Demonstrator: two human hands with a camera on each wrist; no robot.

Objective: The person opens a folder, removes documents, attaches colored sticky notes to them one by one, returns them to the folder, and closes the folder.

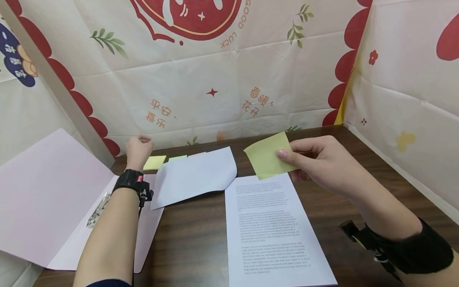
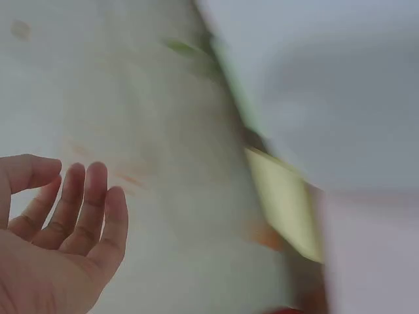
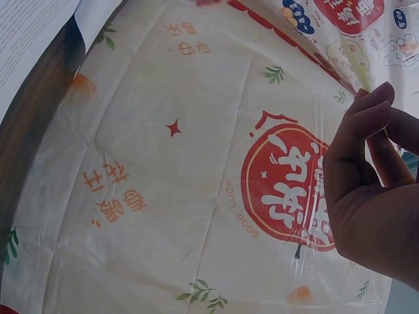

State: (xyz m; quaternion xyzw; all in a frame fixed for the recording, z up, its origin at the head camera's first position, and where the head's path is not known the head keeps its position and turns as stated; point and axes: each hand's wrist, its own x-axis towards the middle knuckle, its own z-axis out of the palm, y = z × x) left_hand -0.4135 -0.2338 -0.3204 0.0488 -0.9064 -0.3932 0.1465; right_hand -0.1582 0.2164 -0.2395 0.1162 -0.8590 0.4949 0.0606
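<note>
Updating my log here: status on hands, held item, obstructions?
Right hand pinches square yellow paper note. Left hand empty, fingers loosely curled, near yellow paper pad. Nothing visibly blocking either hand.

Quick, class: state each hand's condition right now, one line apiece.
Left hand: open, holding nothing.
Right hand: closed, pinching a yellow sticky note.

And there it is: GOOD LUCK, orange caps, curving beside the big round red emblem (image 1: 215, 26) on the white fabric backdrop (image 1: 201, 105)! Lower L on the cloth, orange 平安喜乐; lower R, 春暖花开. White rectangular paper sheet (image 1: 270, 229): lotsa b/w printed txt, too tiny 2 read.
</note>
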